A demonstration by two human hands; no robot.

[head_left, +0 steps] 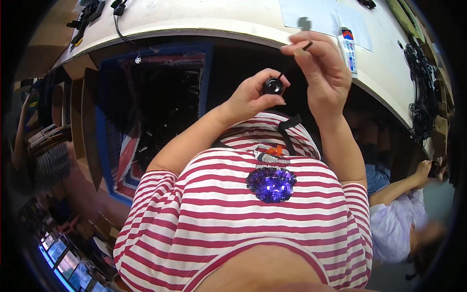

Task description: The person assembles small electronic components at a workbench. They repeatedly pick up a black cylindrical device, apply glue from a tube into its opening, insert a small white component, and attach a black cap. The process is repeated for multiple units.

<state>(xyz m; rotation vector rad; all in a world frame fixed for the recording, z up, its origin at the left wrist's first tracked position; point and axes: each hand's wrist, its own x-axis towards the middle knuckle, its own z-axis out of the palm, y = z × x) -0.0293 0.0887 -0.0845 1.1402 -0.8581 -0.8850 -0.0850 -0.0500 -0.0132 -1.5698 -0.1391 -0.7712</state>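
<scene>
My left hand is closed round a small black cylindrical part, its round end with a shiny hollow centre turned up. A short dark bit sticks out beside that part near my fingertips. Raised higher and to the right, my right hand pinches a thin black stick between thumb and fingers; the fingertips are slightly blurred. Just beyond these fingertips shows a small dark greenish disc; I cannot tell whether it is joined to the stick or lies on the white paper behind.
A white table curves across the far side. On it lie a white, blue and red tube and, at right, bundled black cables. A blue-rimmed bin with dark contents stands at left. Another person sits at right.
</scene>
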